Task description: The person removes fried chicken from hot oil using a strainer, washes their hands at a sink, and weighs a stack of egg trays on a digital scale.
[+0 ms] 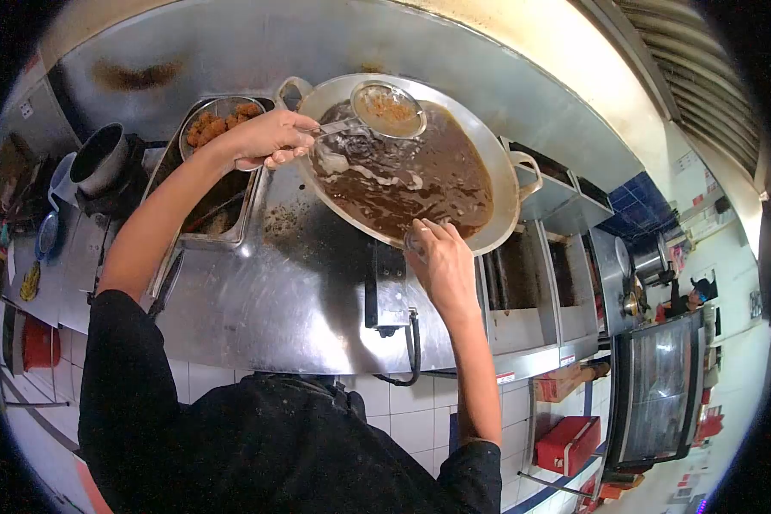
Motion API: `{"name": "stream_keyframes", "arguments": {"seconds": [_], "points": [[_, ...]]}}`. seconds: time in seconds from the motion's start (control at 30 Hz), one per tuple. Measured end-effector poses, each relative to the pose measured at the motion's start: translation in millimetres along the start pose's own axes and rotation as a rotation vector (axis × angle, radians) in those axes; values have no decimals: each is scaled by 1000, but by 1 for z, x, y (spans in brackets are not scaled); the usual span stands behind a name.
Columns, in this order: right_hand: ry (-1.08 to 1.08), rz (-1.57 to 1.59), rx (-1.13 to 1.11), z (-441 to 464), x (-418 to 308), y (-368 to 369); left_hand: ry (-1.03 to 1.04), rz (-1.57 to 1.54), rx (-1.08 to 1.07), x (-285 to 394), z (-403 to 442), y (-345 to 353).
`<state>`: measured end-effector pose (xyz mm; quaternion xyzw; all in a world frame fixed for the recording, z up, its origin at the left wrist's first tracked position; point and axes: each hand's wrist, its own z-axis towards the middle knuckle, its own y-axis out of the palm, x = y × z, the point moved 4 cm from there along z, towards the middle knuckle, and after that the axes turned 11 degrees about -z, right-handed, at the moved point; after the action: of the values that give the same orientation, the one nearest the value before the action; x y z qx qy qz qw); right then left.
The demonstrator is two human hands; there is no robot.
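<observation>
A wide metal pan [510,201] with two loop handles holds dark brown liquid with pale foam on it. My left hand [274,139] is closed round the handle of a round mesh strainer [389,110], which hangs over the far side of the pan with small orange-brown crumbs in it. At the pan's near rim, my right hand [441,261] has its fingers curled round something greyish that I cannot make out. Left of the pan, a round strainer of fried orange-brown pieces [218,124] rests on a rectangular metal tray [231,227].
A steel counter [317,300] runs below the pan, with a black control box [390,287] at its front. On the left stands a dark pot [101,158]. Metal compartments [518,265] lie to the right. Another person [692,298] is far off at the right.
</observation>
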<state>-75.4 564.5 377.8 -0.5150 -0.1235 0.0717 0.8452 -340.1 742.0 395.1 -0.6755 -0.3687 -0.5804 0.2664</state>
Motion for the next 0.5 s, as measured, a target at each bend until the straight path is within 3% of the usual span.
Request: {"name": "stream_keyframes", "arguments": {"seconds": [0.07, 0.17, 0.3, 0.37, 0.43, 0.5], "points": [[0, 19, 20, -6, -2, -4, -1, 44, 26, 3, -3, -2], [93, 11, 244, -27, -17, -32, 3, 105, 47, 12, -11, -13], [369, 223, 416, -114, -25, -13, 14, 315, 79, 20, -9, -28], [497, 308, 293, -161, -36, 17, -22, 624, 157, 24, -2, -34], [705, 400, 111, -225, -55, 59, -60, 689, 210, 20, 11, -30], [839, 487, 9, -264, -74, 82, -12, 1284, 149, 3, 49, -22]]}}
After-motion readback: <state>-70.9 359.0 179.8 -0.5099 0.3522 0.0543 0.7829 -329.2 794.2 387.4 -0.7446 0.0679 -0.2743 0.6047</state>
